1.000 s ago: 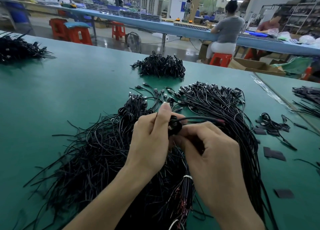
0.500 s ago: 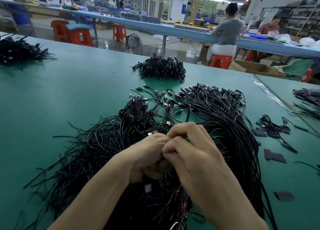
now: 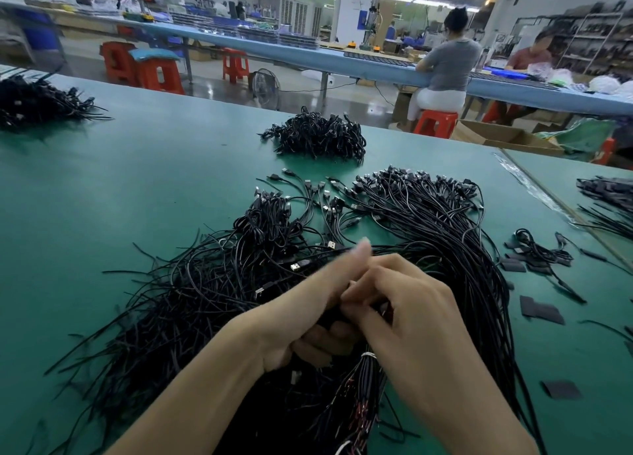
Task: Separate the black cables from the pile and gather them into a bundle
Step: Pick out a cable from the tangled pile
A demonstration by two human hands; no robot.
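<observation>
Nearest the bottom of the frame, a tied bundle [image 3: 363, 382] of black leads, cinched by a white tie, is running up from the lower edge toward the hands, its long axis nearly upright in the frame. Just above it the left hand [image 3: 301, 317] and right hand [image 3: 414, 321] are meeting knuckle to knuckle. The left fingers are curling under round a dark held cable [image 3: 329, 317], with one digit sticking up and blurred. The right fingers are bending in and pinching at the same spot; most of that strand is hidden.

Both hands are working over the pile of black cables [image 3: 205, 300], which is thin, glossy and tangled. It is fanning from lower left up to centre, metal plug ends pointing toward the far side, and a thicker sweep is arcing up the right.

A wide stretch of matte green desk [image 3: 120, 187] is showing at left. At right the room is tighter, with flat dark patches [image 3: 541, 312], a small coil [image 3: 537, 249] and a seam [image 3: 541, 194].

Higher up, a heap of coiled leads [image 3: 318, 138] is sitting near the desk's far edge, and another heap [image 3: 34, 102] is lying at upper left. Beyond them are red stools [image 3: 157, 74], and a seated worker [image 3: 445, 64] is sitting at a long blue desk [image 3: 376, 66].
</observation>
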